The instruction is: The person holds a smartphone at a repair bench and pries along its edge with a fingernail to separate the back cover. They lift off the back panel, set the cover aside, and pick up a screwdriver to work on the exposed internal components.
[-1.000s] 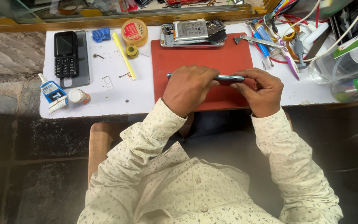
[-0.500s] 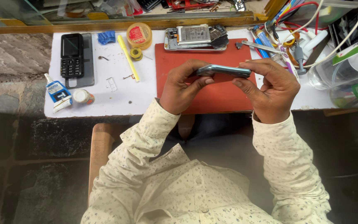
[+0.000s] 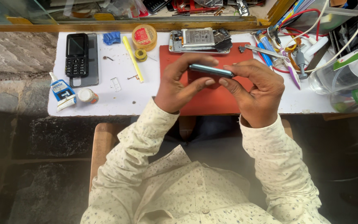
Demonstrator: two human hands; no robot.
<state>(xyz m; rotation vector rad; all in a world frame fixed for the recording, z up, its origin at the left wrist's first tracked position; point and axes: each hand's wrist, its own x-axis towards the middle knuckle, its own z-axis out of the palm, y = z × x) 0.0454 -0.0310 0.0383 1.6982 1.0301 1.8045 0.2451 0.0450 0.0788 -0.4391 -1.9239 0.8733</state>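
Between the two hands, above the red work mat (image 3: 204, 103), a slim blue-edged smartphone (image 3: 211, 70) is held edge-on. The left hand (image 3: 179, 85) is curled around the phone's left end, with fingers over the top edge and the thumb pressed beneath. The right hand (image 3: 253, 89) is closed on the right end in the same pinch, thumb tip meeting the lower edge. For such a grip to serve well, pressure is best kept even along both long edges and the body held level over the mat, so that nothing loosened falls off the white bench (image 3: 104, 99). Just beyond the hands, an opened phone with exposed battery (image 3: 199, 39) lies flat. Farther left are a yellow pry tool (image 3: 132, 58), a tape roll (image 3: 144, 37), a black keypad phone (image 3: 76, 54) and a glue tube (image 3: 62, 90). To the right, tweezers (image 3: 266, 52) lie among cables.
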